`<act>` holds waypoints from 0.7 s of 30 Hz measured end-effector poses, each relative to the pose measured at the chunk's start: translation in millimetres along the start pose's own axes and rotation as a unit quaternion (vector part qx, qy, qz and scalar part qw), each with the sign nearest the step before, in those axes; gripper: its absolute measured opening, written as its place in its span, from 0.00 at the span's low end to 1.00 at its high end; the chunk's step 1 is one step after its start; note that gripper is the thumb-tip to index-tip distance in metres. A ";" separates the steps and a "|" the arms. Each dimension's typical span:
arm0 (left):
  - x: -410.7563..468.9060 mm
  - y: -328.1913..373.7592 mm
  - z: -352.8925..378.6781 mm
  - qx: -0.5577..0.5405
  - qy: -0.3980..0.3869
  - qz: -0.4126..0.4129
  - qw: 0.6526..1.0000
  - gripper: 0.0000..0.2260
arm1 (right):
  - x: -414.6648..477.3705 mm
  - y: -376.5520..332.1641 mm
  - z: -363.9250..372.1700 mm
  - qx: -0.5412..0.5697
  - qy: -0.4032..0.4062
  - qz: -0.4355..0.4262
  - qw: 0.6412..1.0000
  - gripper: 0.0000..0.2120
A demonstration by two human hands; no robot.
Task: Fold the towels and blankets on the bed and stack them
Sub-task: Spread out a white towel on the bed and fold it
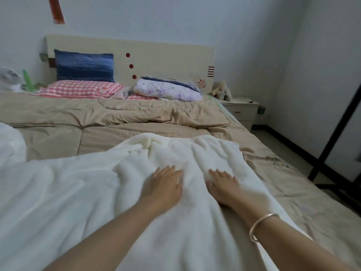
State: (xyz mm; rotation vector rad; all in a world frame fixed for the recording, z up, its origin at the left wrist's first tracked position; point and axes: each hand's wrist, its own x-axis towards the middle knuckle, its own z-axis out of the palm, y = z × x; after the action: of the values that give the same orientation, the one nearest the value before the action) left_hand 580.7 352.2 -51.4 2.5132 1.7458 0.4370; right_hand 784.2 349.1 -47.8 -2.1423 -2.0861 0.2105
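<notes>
1. White fleece blanket (97, 192) lies rumpled across the bed's tan quilt (136, 118).
2. Left hand (166, 184) and right hand (222, 186) press flat, fingers straight, gripping nothing.
3. Probably soft, light and floppy; best pinched at its far corners.

A dark blue striped pillow (84, 66) is propped upright against a cream headboard (166, 53) marked with three red dots. A pink-and-white checked pillow (80, 89) is laid flat just in front. A beige plush toy (221, 89) is seen at the back of a white bedside cabinet (241, 109), right. A red paper strip (56, 9) is hung on the wall, upper left. A green plastic bottle (26, 79) is stood far left.
</notes>
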 end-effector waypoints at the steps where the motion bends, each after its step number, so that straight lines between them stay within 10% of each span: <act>1: -13.8 18.8 -2.8 -0.039 0.000 0.009 0.999 0.22 | -15.0 1.8 -4.9 0.031 0.004 0.005 0.999 0.24; 10: -149.6 175.5 -52.7 -0.307 -0.037 0.052 0.949 0.09 | -166.6 99.4 -45.5 0.139 0.166 0.122 0.968 0.15; 21: -310.9 260.9 -55.0 -0.455 -0.246 0.019 0.855 0.03 | -339.9 152.4 -81.9 0.203 -0.069 0.289 0.933 0.29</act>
State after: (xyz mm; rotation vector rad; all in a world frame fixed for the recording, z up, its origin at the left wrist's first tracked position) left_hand 703.8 -36.1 -8.9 1.7420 0.9495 0.4266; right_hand 940.8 4.9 2.1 -2.4404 -1.2477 0.7966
